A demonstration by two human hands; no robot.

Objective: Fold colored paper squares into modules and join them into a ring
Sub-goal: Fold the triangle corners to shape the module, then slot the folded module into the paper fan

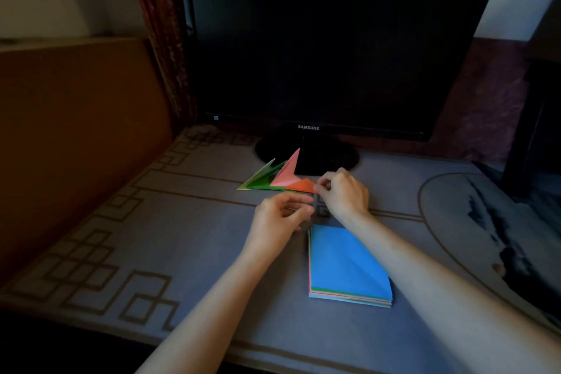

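Chain of folded green, pink and orange paper modules lies on the grey patterned desk, long axis running left from my right hand, which pinches its orange tip; my left hand hovers just beside, loosely curled, holding nothing.

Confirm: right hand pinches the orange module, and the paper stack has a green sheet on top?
Wrong on colour: the head view shows the paper stack topped by a blue sheet. The right hand does pinch the orange module.
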